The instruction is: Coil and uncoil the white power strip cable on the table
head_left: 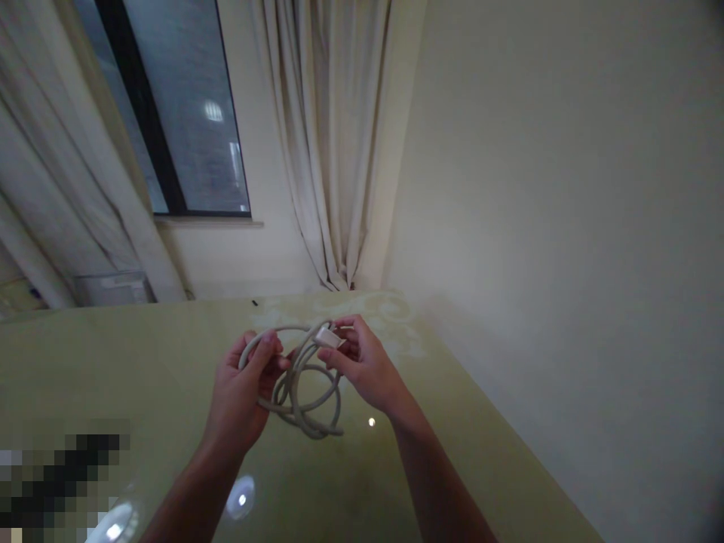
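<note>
A pale grey cable (306, 409) is looped into a loose coil between my hands, above the glossy greenish table (170, 362). My left hand (249, 381) is closed around the left side of the coil, thumb on top of one strand. At the upper right of the coil, my right hand (359, 358) pinches the cable near its white plug (329, 338), between thumb and fingers. Several loops hang free below and between the hands. The plug's exact kind is too small to tell.
A small dark object (254, 302) lies near the table's far edge. Beyond stand a window (186, 113) and beige curtains (333, 136); a plain wall (554, 226) borders the table's right side. A blurred-out patch (62, 483) covers the lower left corner.
</note>
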`<act>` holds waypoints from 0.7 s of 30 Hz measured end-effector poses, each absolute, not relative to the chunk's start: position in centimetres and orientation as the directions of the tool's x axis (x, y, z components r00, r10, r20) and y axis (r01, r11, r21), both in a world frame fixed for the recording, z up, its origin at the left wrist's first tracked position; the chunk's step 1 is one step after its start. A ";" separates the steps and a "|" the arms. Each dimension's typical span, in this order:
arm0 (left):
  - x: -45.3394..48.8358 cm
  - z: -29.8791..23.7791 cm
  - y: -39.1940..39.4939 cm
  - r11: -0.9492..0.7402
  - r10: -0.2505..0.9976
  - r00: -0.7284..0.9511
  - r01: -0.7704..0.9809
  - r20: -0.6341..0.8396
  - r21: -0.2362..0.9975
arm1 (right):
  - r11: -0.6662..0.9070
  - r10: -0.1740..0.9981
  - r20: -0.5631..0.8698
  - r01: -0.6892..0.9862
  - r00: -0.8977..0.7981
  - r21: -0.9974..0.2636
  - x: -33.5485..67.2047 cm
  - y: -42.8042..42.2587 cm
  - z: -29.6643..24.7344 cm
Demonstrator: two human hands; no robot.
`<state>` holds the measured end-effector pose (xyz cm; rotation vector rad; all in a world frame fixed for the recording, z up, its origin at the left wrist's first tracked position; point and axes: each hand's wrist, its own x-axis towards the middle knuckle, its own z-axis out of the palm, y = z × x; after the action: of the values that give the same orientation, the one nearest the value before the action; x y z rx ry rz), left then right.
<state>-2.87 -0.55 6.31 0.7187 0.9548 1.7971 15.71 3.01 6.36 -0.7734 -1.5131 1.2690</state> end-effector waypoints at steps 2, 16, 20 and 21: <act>-3.0 6.2 -0.7 -0.268 0.932 -0.342 -0.429 0.120 0.863 | 0.209 0.911 0.263 -0.194 -0.319 -0.958 15.3 3.1 6.2; -2.8 5.7 -2.7 -0.526 0.778 -0.128 0.403 0.615 0.749 | 0.088 0.969 0.167 -0.379 -0.182 -0.921 12.4 2.7 5.1; -2.9 5.8 -2.8 -0.558 0.741 -0.090 0.470 0.666 0.684 | -0.004 0.975 0.094 -0.440 -0.200 -0.898 12.3 2.7 5.1; -3.0 5.7 -2.8 -0.566 0.732 -0.071 0.490 0.677 0.663 | -0.026 0.975 0.076 -0.445 -0.209 -0.895 12.3 2.7 5.1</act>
<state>-2.96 -2.82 5.74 1.9836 1.3367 1.6921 12.32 2.75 5.13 -0.7271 -1.0212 1.5326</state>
